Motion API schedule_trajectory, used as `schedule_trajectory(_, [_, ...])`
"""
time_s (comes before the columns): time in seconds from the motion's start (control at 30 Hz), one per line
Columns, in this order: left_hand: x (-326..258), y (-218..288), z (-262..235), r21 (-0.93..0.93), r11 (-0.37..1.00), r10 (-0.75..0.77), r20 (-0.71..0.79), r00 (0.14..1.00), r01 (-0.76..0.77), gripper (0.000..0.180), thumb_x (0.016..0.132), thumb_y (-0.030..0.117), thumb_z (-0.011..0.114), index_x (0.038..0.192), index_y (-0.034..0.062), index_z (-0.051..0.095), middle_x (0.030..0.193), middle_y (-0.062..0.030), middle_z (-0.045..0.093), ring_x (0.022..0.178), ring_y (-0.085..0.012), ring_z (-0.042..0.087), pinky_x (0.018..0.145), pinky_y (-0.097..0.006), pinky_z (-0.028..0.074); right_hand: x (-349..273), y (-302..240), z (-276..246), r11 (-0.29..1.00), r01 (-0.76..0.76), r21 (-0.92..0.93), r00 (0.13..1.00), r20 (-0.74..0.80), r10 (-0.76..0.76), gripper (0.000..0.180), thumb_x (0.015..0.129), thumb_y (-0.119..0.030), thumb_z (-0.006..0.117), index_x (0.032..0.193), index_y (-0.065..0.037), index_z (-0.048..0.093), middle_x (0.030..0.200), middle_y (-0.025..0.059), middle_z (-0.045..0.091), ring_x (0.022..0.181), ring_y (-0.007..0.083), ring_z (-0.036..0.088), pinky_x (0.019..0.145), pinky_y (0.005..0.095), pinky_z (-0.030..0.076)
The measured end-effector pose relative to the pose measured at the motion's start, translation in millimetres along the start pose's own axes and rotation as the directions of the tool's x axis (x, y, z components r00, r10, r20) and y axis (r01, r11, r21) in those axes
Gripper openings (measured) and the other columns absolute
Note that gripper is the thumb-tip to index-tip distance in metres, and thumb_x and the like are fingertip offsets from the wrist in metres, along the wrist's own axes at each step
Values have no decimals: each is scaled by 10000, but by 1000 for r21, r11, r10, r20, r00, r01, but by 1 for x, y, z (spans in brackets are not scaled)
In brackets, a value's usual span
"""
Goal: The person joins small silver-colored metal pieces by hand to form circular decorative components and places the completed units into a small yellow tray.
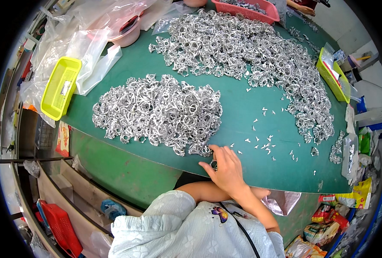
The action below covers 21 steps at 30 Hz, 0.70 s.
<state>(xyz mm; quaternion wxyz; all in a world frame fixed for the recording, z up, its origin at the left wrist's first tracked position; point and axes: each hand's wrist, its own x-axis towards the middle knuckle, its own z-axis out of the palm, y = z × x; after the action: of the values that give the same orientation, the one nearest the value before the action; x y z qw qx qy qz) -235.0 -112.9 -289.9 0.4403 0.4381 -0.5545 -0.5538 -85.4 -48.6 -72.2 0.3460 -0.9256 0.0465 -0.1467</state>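
Note:
My right hand (226,168) is at the near edge of a heap of silvery metal ring-shaped parts (156,114) on the green table. Its fingers curl down, the index fingertip touching the heap's lower right edge. Between thumb and fingers shows a silver metal ring part (213,164), held loosely in the hand. My left forearm crosses beneath the right wrist, and my left hand (259,193) lies at the table's front edge beside a shiny pale bag (283,202). Its fingers are mostly hidden.
A larger heap of the same parts (251,47) curves along the far and right side. Small metal bits (266,146) lie scattered between. Yellow-green baskets (61,88) stand left and right, a pink basket (251,10) at the back. Another person's hand (303,8) shows far right.

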Motion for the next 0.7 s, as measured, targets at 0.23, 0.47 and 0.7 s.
schedule_trajectory(0.23, [-1, 0, -5, -27, 1000, -15, -23, 1000, 15, 272, 840, 34, 410, 1059, -29, 559, 921, -171, 606, 816, -252, 572, 764, -376, 459, 1, 5, 3, 977, 13, 214, 993, -119, 13, 104, 756, -58, 654, 787, -4, 570, 710, 94, 544, 638, 216, 536, 532, 311, 417])
schedule_trajectory(0.47, [9, -3, -6, -101, 995, -8, -9, 1000, 7, 276, 857, 49, 397, 1066, -31, 556, 914, -155, 610, 799, -232, 572, 753, -364, 464, -7, 32, -45, 151, -390, 908, 765, 229, 602, 83, 896, -91, 534, 874, -15, 556, 815, 31, 561, 655, 104, 500, 535, 221, 389])
schedule_trajectory(0.7, [11, -7, -7, -279, 960, -8, -6, 1000, 5, 280, 873, 63, 383, 1074, -33, 554, 907, -139, 614, 782, -212, 572, 742, -353, 470, -28, 45, -69, -606, -116, 787, 762, 461, 454, 227, 930, -196, 441, 943, 10, 535, 933, 154, 566, 616, 152, 465, 445, 227, 364])
